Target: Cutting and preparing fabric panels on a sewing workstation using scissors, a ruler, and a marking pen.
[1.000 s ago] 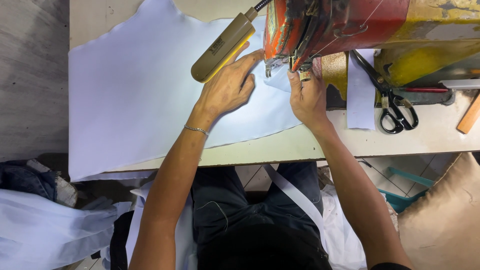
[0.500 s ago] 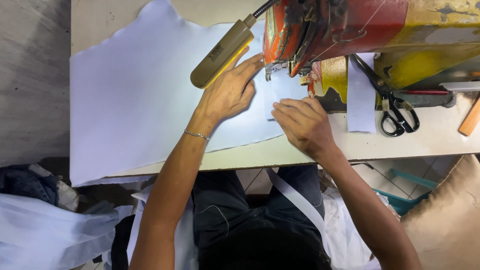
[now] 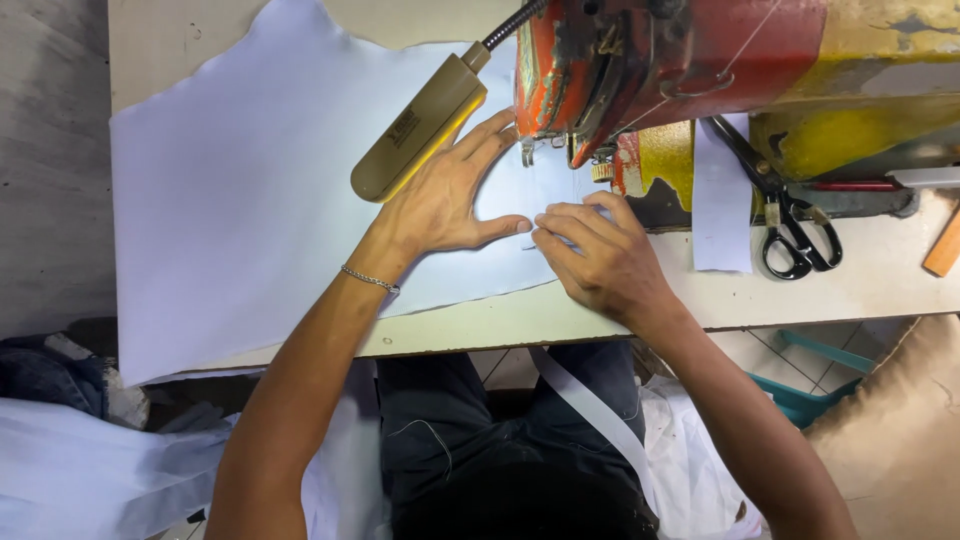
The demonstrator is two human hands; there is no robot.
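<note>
A large piece of pale lilac-white fabric (image 3: 250, 190) lies spread on the sewing table. My left hand (image 3: 445, 200) presses flat on it with fingers apart, fingertips just below the presser foot (image 3: 528, 150) of the red and yellow sewing machine (image 3: 700, 60). A thin bracelet circles that wrist. My right hand (image 3: 600, 260) rests beside it, fingertips pinching a folded edge of the fabric, touching the left thumb tip. The needle itself is hard to make out.
A tan gooseneck lamp (image 3: 420, 125) hangs over the fabric above my left hand. Black scissors (image 3: 790, 215) and a small white fabric strip (image 3: 722, 200) lie right of the machine. More white cloth (image 3: 90, 470) is heaped by my lap, a white strap (image 3: 590, 410) crossing it.
My right hand came down from the presser foot onto the fabric edge, then slid left until it met my left thumb. The left hand stayed flat.
</note>
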